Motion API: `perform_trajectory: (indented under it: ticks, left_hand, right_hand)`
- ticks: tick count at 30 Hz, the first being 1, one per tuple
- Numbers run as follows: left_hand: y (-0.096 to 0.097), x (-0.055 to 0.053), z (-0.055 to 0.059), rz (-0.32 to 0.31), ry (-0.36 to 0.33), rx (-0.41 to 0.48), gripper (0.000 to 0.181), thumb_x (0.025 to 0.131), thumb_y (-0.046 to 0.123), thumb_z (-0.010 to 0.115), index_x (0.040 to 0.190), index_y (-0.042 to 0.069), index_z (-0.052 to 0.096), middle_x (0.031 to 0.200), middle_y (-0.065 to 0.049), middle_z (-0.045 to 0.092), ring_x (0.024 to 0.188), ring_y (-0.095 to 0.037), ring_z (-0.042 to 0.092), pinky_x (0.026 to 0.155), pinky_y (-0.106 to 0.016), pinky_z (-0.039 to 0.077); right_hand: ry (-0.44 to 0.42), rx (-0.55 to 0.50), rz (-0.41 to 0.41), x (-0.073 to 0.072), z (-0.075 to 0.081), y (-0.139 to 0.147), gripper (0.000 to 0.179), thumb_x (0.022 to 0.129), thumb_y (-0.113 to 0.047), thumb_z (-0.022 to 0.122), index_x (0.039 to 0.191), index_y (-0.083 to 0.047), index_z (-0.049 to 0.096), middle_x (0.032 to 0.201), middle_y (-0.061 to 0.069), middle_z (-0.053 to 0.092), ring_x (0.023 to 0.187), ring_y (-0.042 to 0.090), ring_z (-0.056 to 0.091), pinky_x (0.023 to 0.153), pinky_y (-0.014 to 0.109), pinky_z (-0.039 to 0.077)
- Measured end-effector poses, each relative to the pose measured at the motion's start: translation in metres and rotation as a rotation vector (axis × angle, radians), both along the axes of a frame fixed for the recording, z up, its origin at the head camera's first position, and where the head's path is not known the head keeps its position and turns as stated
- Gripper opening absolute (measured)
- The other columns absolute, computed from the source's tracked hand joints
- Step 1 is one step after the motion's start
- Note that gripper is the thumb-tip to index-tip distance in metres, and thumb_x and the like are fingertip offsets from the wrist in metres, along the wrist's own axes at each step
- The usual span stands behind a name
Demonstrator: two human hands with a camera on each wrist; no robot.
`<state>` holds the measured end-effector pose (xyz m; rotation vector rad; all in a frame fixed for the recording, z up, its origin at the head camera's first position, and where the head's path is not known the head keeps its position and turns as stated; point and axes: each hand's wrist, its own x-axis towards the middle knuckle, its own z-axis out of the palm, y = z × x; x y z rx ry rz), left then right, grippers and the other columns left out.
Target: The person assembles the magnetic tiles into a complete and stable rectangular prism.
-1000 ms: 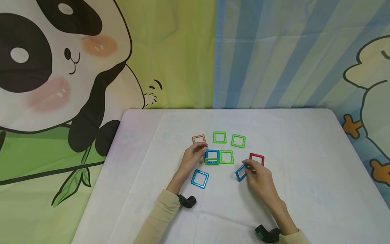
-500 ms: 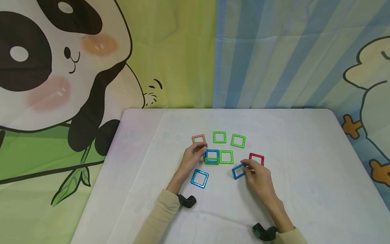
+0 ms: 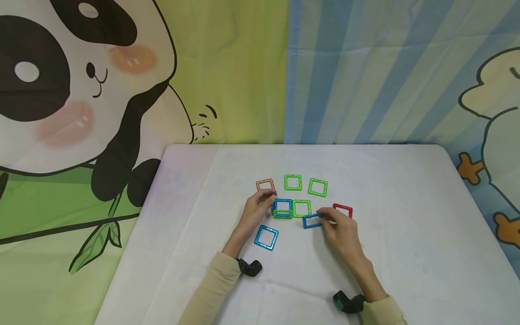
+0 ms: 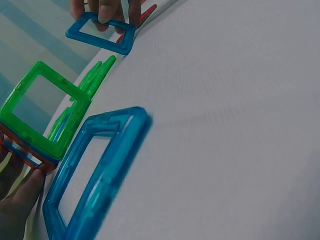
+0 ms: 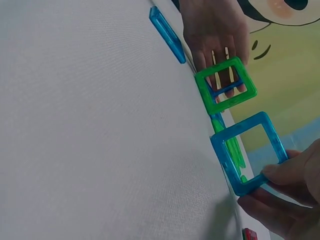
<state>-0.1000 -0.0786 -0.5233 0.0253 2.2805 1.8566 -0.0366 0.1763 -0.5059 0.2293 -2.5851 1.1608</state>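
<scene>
A small build of square magnetic tiles stands mid-table: a green tile upright at its front, a blue one behind, and a reddish-orange one on the left side. My left hand holds that reddish-orange tile, thumb at its edge and fingers along its outer face. A green tile lies flat against the build's right side. My right hand pinches a blue magnetic tile by one edge between thumb and fingers. It is tilted up near the flat green tile's front right corner.
Another blue tile lies in front of the build. Two green tiles lie behind it. An orange tile is partly covered by my left hand, and a red tile lies beyond my right. The white table meets a printed curtain.
My right hand has moved left and away from me with the blue tile, turning it square to the build and close to the flat green tile. My left hand stays in place.
</scene>
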Motion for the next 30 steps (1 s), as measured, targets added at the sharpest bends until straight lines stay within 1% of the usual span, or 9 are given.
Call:
perform_trajectory:
  ticks: [4, 12, 19, 21, 23, 25, 28, 30]
  left_hand:
    - [0.000, -0.001, -0.001, -0.001, -0.006, 0.000, 0.034, 0.104, 0.032, 0.061, 0.135, 0.017, 0.065, 0.135, -0.001, 0.067, 0.131, -0.022, 0.057, 0.115, -0.049, 0.042]
    - [0.000, -0.001, -0.001, -0.005, -0.018, 0.001, 0.034, 0.104, 0.032, 0.062, 0.136, 0.018, 0.064, 0.136, 0.000, 0.066, 0.133, -0.021, 0.056, 0.116, -0.047, 0.042]
    - [0.001, -0.001, 0.000, -0.002, -0.015, -0.001, 0.035, 0.104, 0.033, 0.062, 0.136, 0.018, 0.064, 0.136, -0.002, 0.067, 0.133, -0.023, 0.056, 0.115, -0.049, 0.042]
    - [0.001, -0.001, 0.000, 0.000, -0.021, 0.000, 0.035, 0.103, 0.033, 0.063, 0.135, 0.018, 0.064, 0.135, -0.001, 0.067, 0.133, -0.023, 0.056, 0.115, -0.049, 0.042]
    - [0.001, -0.001, -0.001, -0.001, -0.020, 0.001, 0.035, 0.103, 0.033, 0.063, 0.135, 0.018, 0.064, 0.135, -0.002, 0.067, 0.132, -0.023, 0.056, 0.115, -0.050, 0.042]
    - [0.001, -0.001, -0.001, -0.001, -0.024, -0.001, 0.035, 0.103, 0.033, 0.063, 0.135, 0.018, 0.064, 0.135, -0.001, 0.067, 0.132, -0.023, 0.056, 0.115, -0.049, 0.042]
    - [0.001, -0.002, 0.000, -0.002, -0.023, -0.010, 0.035, 0.104, 0.033, 0.062, 0.135, 0.018, 0.065, 0.135, -0.001, 0.067, 0.132, -0.022, 0.057, 0.115, -0.049, 0.042]
    - [0.002, -0.002, 0.001, 0.001, -0.023, -0.011, 0.034, 0.104, 0.032, 0.061, 0.134, 0.018, 0.065, 0.135, 0.000, 0.067, 0.132, -0.022, 0.056, 0.115, -0.048, 0.042]
  right_hand:
    - [0.000, -0.006, -0.007, -0.004, -0.002, -0.004, 0.028, 0.082, 0.012, 0.078, 0.107, -0.001, 0.073, 0.100, 0.014, 0.077, 0.083, 0.026, 0.074, 0.074, 0.045, 0.063]
    - [-0.029, -0.044, -0.004, -0.009, -0.003, -0.009, 0.025, 0.084, 0.010, 0.078, 0.106, -0.002, 0.072, 0.100, 0.014, 0.078, 0.086, 0.028, 0.076, 0.075, 0.044, 0.063]
    - [-0.052, -0.073, -0.011, -0.011, -0.005, -0.012, 0.023, 0.085, 0.008, 0.078, 0.106, -0.001, 0.073, 0.099, 0.013, 0.079, 0.085, 0.026, 0.076, 0.075, 0.041, 0.063]
    - [-0.048, -0.085, -0.006, -0.011, -0.005, -0.012, 0.023, 0.084, 0.008, 0.079, 0.104, -0.001, 0.074, 0.099, 0.013, 0.079, 0.085, 0.026, 0.077, 0.074, 0.040, 0.063]
    - [-0.045, -0.089, -0.003, -0.011, -0.004, -0.013, 0.022, 0.084, 0.008, 0.079, 0.103, -0.002, 0.074, 0.099, 0.012, 0.079, 0.086, 0.025, 0.077, 0.075, 0.032, 0.063]
    - [-0.045, -0.089, -0.004, -0.012, -0.004, -0.014, 0.023, 0.084, 0.008, 0.079, 0.103, -0.003, 0.074, 0.099, 0.011, 0.079, 0.086, 0.024, 0.077, 0.076, 0.030, 0.062]
    - [-0.048, -0.090, -0.002, -0.013, -0.004, -0.014, 0.023, 0.084, 0.009, 0.078, 0.103, -0.002, 0.075, 0.100, 0.011, 0.079, 0.087, 0.024, 0.077, 0.076, 0.031, 0.063]
    - [-0.050, -0.092, 0.001, -0.014, -0.004, -0.014, 0.023, 0.085, 0.009, 0.078, 0.104, -0.001, 0.075, 0.100, 0.012, 0.079, 0.088, 0.026, 0.076, 0.076, 0.039, 0.063]
